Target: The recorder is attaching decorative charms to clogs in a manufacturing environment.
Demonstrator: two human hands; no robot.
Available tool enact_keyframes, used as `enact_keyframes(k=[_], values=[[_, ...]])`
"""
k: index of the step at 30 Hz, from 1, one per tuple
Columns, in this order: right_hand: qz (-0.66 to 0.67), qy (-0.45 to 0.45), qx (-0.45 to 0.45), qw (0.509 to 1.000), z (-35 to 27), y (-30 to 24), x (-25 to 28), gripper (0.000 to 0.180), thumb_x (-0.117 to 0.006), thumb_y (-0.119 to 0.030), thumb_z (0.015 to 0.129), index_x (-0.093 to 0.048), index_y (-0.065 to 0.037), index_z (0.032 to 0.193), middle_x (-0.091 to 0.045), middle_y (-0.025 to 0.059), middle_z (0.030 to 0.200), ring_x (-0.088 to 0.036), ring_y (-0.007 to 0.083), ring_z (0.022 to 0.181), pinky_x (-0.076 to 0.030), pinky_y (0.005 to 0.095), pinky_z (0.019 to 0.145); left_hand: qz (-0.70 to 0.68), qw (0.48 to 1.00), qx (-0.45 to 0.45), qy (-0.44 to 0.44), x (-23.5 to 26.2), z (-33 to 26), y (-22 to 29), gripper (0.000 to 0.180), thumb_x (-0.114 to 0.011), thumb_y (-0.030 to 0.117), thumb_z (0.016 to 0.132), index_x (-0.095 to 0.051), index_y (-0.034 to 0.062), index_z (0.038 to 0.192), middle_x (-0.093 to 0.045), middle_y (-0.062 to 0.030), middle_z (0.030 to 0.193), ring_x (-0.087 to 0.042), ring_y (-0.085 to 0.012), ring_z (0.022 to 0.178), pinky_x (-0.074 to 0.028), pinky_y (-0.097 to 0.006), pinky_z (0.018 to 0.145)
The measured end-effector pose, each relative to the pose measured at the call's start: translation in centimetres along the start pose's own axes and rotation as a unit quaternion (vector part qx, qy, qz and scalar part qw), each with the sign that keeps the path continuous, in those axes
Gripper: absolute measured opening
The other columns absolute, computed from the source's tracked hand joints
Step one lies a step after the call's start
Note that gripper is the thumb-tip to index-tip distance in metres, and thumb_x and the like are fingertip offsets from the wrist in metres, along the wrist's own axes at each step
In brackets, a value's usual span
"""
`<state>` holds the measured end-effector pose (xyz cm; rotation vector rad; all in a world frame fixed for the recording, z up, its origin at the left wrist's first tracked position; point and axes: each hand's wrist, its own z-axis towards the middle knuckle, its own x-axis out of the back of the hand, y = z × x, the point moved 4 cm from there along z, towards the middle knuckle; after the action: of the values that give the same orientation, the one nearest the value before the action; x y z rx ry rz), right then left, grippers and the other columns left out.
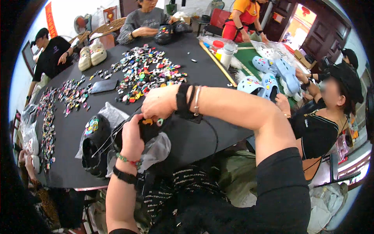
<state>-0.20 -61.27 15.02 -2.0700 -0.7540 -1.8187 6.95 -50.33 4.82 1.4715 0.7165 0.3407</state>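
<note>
My left hand (132, 134) is closed on a black clog (152, 132) above the near table edge. Orange and greenish charms show on that clog just under my right hand (159, 102). The right hand's fingers are bent and pressed together at the top of the shoe; whatever they pinch is hidden. Beside my left wrist lies another black clog (93, 150), with a cluster of colourful charms on its toe. Clear plastic bags (159, 150) sit around and under both shoes. A thin pale string or tag loop hangs by the left hand.
Loose shoe charms (144, 70) spread across the black table (187, 134), around a grey flat piece (104, 86). Cream clogs (92, 57) stand far left. Light blue clogs (269, 84) and a wooden stick (218, 64) lie right. Several people work around the table, one close on my right.
</note>
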Motion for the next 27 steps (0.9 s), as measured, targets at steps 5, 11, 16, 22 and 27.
enact_keyframes(k=[5,11,16,22,27], values=[[0.013,0.07,0.025,0.997,-2.3,0.1,-0.1,0.014,-0.067,-0.014,0.075,-0.06,-0.006,0.086,-0.059,0.008,0.085,-0.064,0.0288,0.082,-0.052,0.0402,0.067,-0.112,0.993,0.031,0.029,-2.7,-0.5,2.0,0.018,-0.06,0.015,0.085,-0.066,-0.0009,0.092,-0.066,-0.009,0.085,-0.066,-0.0203,0.075,-0.054,-0.033,0.067],[-0.072,0.089,-0.017,0.993,-2.7,-0.6,-0.6,0.019,-0.054,-0.013,0.086,-0.061,-0.011,0.103,-0.057,0.0066,0.087,-0.065,0.0248,0.08,-0.053,0.0366,0.063,-0.186,0.963,0.176,0.079,-1.9,0.5,1.7,0.017,-0.056,0.013,0.089,-0.063,0.0008,0.098,-0.067,-0.0111,0.09,-0.068,-0.024,0.079,-0.058,-0.037,0.07],[-0.105,0.16,-0.024,0.981,-3.3,-0.8,-1.1,0.016,-0.056,-0.018,0.084,-0.06,-0.012,0.099,-0.056,0.0043,0.087,-0.064,0.0218,0.082,-0.053,0.0338,0.064,-0.181,0.962,0.178,0.097,-2.2,0.0,2.7,0.019,-0.058,0.015,0.088,-0.064,0.0004,0.1,-0.068,-0.0108,0.091,-0.068,-0.0237,0.079,-0.058,-0.037,0.071],[-0.017,0.112,-0.067,0.991,-2.7,0.8,0.0,0.02,-0.063,-0.026,0.084,-0.055,-0.007,0.085,-0.056,0.0075,0.084,-0.064,0.0239,0.082,-0.053,0.0362,0.065,-0.182,0.968,0.168,0.043,-1.8,0.0,1.6,0.02,-0.058,0.017,0.09,-0.063,0.0006,0.099,-0.067,-0.0096,0.092,-0.068,-0.0234,0.08,-0.057,-0.037,0.071],[0.015,0.034,-0.07,0.997,-2.1,1.3,-0.2,0.029,-0.069,-0.027,0.081,-0.054,-0.002,0.085,-0.058,0.0105,0.085,-0.064,0.0276,0.083,-0.054,0.0385,0.066,-0.182,0.97,0.155,0.048,-2.6,-0.6,1.9,0.023,-0.063,0.017,0.084,-0.066,-0.0024,0.096,-0.068,-0.01,0.09,-0.066,-0.0202,0.077,-0.054,-0.033,0.07]])
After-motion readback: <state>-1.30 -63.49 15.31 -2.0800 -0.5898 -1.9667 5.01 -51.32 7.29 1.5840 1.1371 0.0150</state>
